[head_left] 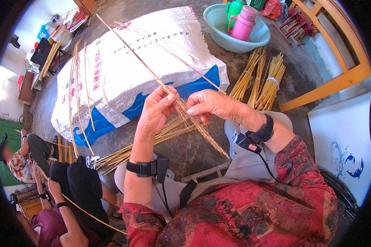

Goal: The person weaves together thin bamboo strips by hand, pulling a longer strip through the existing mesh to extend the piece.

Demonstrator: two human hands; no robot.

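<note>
Left hand pinches the stalk, right hand curls at its seed head, grip hard to tell; the two close together, stalk slanting above the sack's near edge! Tied bundles off its near right corner, basin by the far right.

Long dry stalk, straw-yellow, thin, whole length in view. Runs diagonally, upper left to lower right. Bare stem straight, smooth, tapering toward the far upper-left end. Near end carries a tan seed head, feathery, loose wisps sticking out, narrowing to a tip at lower right. Pinched in left hand where stem meets head; right hand curled at the head's upper part, exact contact hidden.
</note>
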